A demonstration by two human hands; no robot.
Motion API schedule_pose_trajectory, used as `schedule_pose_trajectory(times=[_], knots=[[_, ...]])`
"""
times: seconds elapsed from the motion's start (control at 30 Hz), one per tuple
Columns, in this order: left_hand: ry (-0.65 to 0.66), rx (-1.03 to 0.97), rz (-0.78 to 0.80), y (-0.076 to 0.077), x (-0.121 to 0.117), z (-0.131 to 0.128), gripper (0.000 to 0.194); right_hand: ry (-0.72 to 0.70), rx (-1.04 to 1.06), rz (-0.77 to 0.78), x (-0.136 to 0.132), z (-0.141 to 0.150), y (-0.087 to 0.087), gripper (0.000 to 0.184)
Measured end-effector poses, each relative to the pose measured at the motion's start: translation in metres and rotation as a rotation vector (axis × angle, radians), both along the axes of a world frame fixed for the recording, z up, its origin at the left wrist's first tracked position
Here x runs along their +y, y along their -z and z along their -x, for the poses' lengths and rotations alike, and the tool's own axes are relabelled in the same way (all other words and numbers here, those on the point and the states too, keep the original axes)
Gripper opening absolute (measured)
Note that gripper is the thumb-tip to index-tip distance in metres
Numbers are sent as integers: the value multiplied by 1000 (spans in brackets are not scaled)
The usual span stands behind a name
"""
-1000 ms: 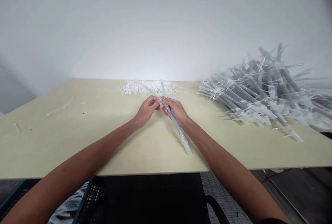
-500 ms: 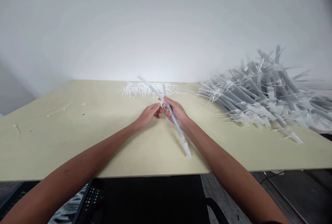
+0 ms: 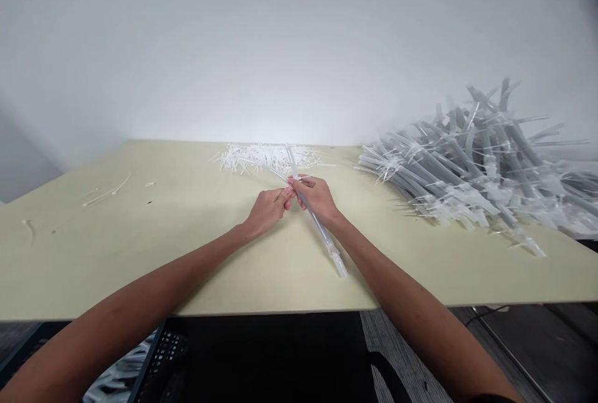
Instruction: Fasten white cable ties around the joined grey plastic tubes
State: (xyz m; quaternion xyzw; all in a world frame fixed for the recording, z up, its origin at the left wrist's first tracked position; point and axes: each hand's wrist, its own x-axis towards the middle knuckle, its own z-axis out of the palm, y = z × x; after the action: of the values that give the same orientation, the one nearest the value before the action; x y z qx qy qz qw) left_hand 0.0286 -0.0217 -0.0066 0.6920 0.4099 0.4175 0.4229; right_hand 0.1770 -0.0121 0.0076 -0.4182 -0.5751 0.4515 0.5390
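Observation:
My right hand (image 3: 317,199) grips a translucent plastic tube (image 3: 320,232) whose flared lower end points toward me on the table. A short upper end of the tube rises past my fingers. A thin, pale plastic strip (image 3: 261,167) runs up and left from where my hands meet. My left hand (image 3: 268,210) is curled at that spot, its fingertips against the right hand and the tube. The fingers hide the exact join between strip and tube.
A white heap of small cable ties (image 3: 266,157) lies at the table's far edge. A large grey-white pile of bundled tubes (image 3: 467,166) fills the right side. A few loose ties (image 3: 107,190) lie at left on the pale table (image 3: 140,253). A keyboard (image 3: 168,353) shows below the front edge.
My left hand has closed in on the right hand and the tube. The long upper strip has swung down and left, now lying lower across the white heap.

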Motion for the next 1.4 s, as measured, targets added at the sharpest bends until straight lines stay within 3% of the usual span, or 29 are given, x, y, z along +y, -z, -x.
schedule_pose_trajectory(times=[0.3,0.57,0.7,0.8,0.97,1.17,1.3,1.4], knots=[[135,-55,150,-11,10,5,51,-70,55,80,-2,-10,-4,37],[120,-193,159,-17,14,8,45,-160,137,131,-2,-4,-4,34],[138,-217,155,-17,13,6,41,-201,149,140,-2,-2,-3,25],[58,-231,156,-13,16,6,38,-212,152,145,-2,-2,-2,21],[-123,-277,173,-7,21,6,43,-142,97,104,-6,-1,-5,42],[37,-380,261,-13,19,8,66,-5,-31,-30,-13,2,-7,77],[63,-388,248,-15,19,11,45,54,-135,-116,-17,5,-7,102],[73,-402,213,-14,21,12,31,36,-15,-37,-16,7,-7,117]])
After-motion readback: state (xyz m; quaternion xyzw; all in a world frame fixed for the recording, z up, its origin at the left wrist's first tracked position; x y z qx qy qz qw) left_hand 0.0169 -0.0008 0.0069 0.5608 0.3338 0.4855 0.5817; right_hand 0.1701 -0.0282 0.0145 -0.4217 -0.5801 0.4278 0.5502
